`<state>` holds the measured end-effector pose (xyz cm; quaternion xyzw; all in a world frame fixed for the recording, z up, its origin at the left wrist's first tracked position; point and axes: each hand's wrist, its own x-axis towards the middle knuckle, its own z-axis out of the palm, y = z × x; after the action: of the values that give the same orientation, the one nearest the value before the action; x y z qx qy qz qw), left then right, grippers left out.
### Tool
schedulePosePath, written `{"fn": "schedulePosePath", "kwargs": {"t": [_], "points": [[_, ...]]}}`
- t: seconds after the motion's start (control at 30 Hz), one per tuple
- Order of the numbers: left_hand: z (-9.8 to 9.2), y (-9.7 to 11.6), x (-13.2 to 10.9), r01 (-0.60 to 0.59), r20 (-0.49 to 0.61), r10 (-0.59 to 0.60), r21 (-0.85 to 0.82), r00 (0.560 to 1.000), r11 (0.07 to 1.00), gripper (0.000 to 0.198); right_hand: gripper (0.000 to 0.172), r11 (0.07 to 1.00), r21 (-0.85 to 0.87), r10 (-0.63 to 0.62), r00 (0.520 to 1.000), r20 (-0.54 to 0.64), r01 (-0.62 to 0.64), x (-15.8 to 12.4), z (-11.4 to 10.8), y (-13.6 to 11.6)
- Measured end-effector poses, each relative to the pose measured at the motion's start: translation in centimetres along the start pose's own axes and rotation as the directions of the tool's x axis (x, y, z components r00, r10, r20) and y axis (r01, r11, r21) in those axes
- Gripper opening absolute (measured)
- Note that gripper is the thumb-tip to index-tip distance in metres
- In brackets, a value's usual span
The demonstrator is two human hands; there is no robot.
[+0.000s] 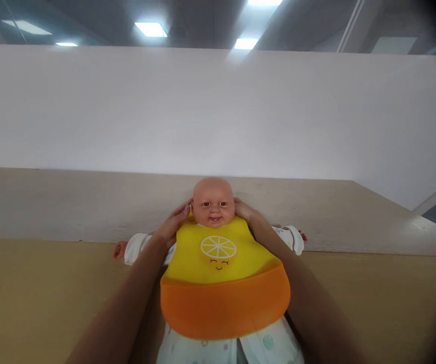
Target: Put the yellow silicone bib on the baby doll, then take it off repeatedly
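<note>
A baby doll (213,194) in white patterned clothes lies face up, arms stretched out to both sides. Over its chest spreads a yellow bib (191,253) with a citrus-slice print and an orange catch pocket (225,306) along the bottom. My left hand (176,221) is at the left side of the doll's neck, fingers curled in at the bib's upper edge. On the opposite side, my right hand (243,208) reaches round the neck at the bib's other upper end. Both sets of fingertips, and the bib's ends, are hidden behind the doll's head and neck.
The doll rests on a light wooden surface (51,293). A paler raised strip (69,202) runs behind it, meeting a white partition (164,111). Ceiling lights (150,29) shine above the partition.
</note>
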<state>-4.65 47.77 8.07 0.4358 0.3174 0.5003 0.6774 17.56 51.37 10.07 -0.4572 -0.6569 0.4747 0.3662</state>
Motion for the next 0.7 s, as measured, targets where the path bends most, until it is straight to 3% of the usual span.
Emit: {"fn": "schedulePosePath", "kwargs": {"t": [0.17,0.27,0.33,0.43,0.57,0.7], "points": [[-0.6,-0.1,0.0,-0.014,-0.003,0.014,0.008,1.0,1.0,0.065,0.036,0.975,0.222,-0.02,0.983,0.185,-0.022,-0.2,-1.8,0.4],[-0.6,0.2,-0.3,-0.004,0.007,0.004,0.021,1.0,1.0,0.069,0.05,0.965,0.263,-0.05,0.965,0.258,-0.021,-0.5,-2.6,0.2],[-0.5,0.4,-0.4,-0.002,0.014,0.002,0.013,1.0,1.0,0.068,0.05,0.964,0.263,-0.035,0.961,0.276,-0.04,-0.4,-2.9,0.1],[-0.4,0.5,-0.5,0.004,0.021,-0.004,0.003,1.0,1.0,0.068,0.041,0.977,0.21,-0.03,0.967,0.252,-0.024,0.2,-2.8,0.2],[-0.6,0.4,-0.2,0.012,0.03,-0.013,0.009,0.999,1.0,0.086,0.037,0.998,0.061,-0.031,0.993,0.111,0.025,0.8,-2.5,0.0],[-0.9,0.0,0.2,-0.006,-0.057,0.007,0.018,0.998,1.0,0.077,0.04,0.995,0.09,-0.057,0.997,0.052,0.052,1.0,-2.0,0.2]]}}
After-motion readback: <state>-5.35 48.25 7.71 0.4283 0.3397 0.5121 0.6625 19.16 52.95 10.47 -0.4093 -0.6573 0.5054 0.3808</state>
